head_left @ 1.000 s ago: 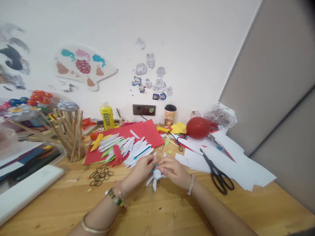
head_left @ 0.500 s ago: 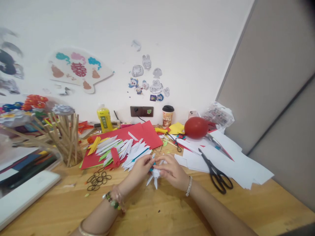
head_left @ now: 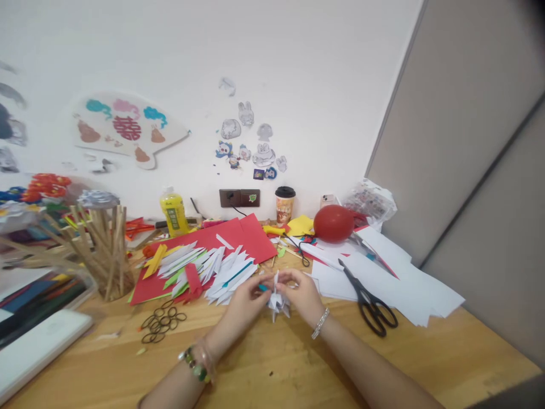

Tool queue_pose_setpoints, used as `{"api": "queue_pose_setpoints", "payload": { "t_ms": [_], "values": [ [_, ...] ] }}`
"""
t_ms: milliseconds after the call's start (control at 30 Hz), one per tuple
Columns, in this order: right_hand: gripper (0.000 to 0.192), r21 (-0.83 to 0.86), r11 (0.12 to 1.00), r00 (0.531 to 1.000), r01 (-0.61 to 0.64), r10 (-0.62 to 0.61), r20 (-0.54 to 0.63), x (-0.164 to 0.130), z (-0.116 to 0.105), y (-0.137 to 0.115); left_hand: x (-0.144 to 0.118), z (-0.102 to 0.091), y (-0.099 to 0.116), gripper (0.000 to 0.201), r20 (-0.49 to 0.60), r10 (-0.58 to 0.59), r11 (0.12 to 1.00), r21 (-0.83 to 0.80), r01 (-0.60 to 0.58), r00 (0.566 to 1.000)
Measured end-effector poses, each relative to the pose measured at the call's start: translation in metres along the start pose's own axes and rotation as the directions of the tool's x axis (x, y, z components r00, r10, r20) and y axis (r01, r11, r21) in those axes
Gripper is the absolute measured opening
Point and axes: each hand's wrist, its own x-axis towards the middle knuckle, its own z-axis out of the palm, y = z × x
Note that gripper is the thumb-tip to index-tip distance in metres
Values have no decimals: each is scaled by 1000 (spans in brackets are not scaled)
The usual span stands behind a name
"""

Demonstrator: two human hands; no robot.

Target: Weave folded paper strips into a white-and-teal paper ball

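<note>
Both my hands meet over the wooden table (head_left: 276,369) and hold a small white folded-paper piece (head_left: 279,304) with pointed tips and a bit of teal at its centre. My left hand (head_left: 242,304) pinches it from the left, and my right hand (head_left: 302,292) grips it from the right. The piece is lifted a little off the table. Just behind my left hand lies a heap of white folded paper points (head_left: 225,270) on red paper sheets (head_left: 238,236).
Black scissors (head_left: 366,301) lie on white paper sheets (head_left: 409,284) to the right. Black rubber bands (head_left: 159,324) lie at the left. A holder of wooden sticks (head_left: 104,250), a yellow bottle (head_left: 172,211), a coffee cup (head_left: 284,205) and a red balloon (head_left: 333,223) stand further back.
My hands have lifted and turned the white paper piece, whose points now bunch downward instead of spreading on the table. The view has shifted slightly right.
</note>
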Motion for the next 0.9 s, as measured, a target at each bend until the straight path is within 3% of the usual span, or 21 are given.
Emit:
{"api": "queue_pose_setpoints", "payload": {
  "t_ms": [167, 267, 400, 500, 667, 767, 900],
  "values": [
    [10, -207, 958, 969, 199, -225, -107, -7, 3, -4, -6, 3, 3, 22, -126, 266, 927, 306, -218, 956],
    [10, -298, 911, 933, 286, -336, -131, -9, 3, -4, -8, 6, 0, 20, -184, 413, 852, 425, -307, 892],
    [10, -368, 857, 890, 360, -434, -139, -12, 4, -6, -8, 10, -4, 18, -179, 593, 727, 538, -426, 785],
    [8, -401, 809, 844, 429, -518, -141, -13, 2, -9, -11, 11, -2, 17, -179, 673, 656, 593, -467, 718],
    [7, -443, 727, 769, 525, -628, -119, -14, 0, -13, -16, 11, 4, 19, -137, 753, 558, 651, -514, 644],
    [7, -455, 706, 759, 542, -644, -94, -15, -1, -14, -18, 9, 4, 18, -127, 769, 535, 665, -521, 627],
    [7, -462, 688, 753, 559, -655, -64, -15, -2, -15, -20, 7, 5, 13, -103, 749, 549, 651, -524, 655]
  ]
}}
